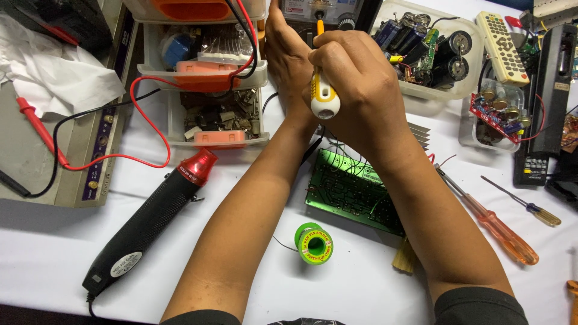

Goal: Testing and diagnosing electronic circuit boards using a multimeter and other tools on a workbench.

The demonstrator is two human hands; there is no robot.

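Observation:
My right hand [355, 84] is closed around a yellow and white screwdriver [322, 96], its thin shaft pointing up at the dial of a meter [325, 12] at the top edge. My left hand [288, 54] lies against the meter's lower left side, fingers hidden behind it. Under my forearms lies a green circuit board [352, 189] with wires, solder side up. A green spool of solder [314, 243] sits between my arms on the white table.
A black heat gun with a red nozzle [150, 219] lies at left. Clear drawers of parts [217, 114] and red and black probe leads [147, 129] sit behind it. An orange-handled screwdriver [494, 225], a small screwdriver [524, 204], a tub of capacitors [430, 51] and a remote [503, 48] are at right.

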